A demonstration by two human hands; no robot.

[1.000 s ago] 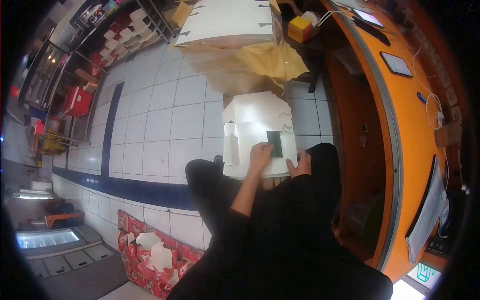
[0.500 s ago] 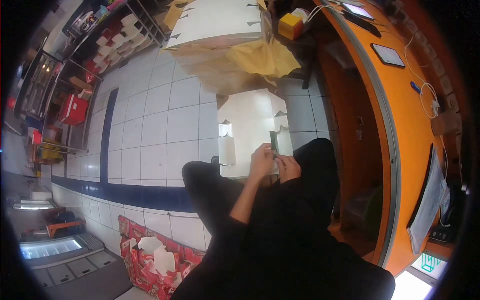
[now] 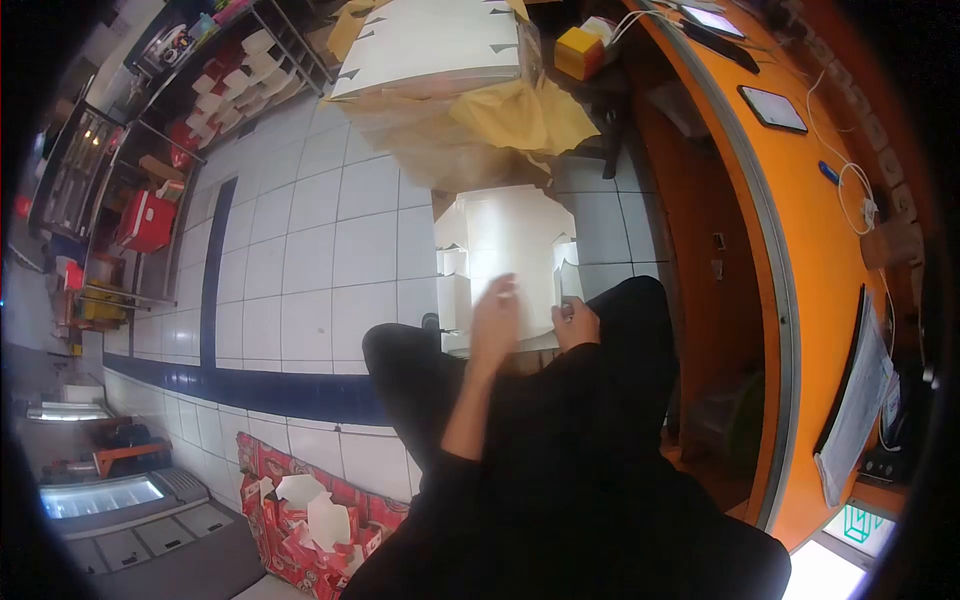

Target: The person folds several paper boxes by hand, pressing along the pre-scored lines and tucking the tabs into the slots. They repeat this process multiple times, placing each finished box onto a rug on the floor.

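Note:
A white cardboard box blank (image 3: pixel 520 230) lies between my knees, with notched flaps along both sides. Its left side flap (image 3: pixel 455 300) and right side flap look partly folded up. My right hand (image 3: pixel 576 325) is closed on the near right corner of the cardboard, fingers curled round the edge. Over the near middle of the blank is my left hand (image 3: pixel 496 315), its fingers smeared by motion; whether it touches the cardboard cannot be seen.
Ahead stands a stack of white cardboard blanks (image 3: pixel 430 45) with torn brown paper (image 3: pixel 535 115) around it. An orange counter (image 3: pixel 740 60) runs along the right, with a phone (image 3: pixel 773 108) on it. Folded red-and-white boxes (image 3: pixel 325 525) sit at lower left.
My left hand has moved left, away from my right hand and the right flap. The right hand has shifted slightly right. The right side of the blank now looks more folded up.

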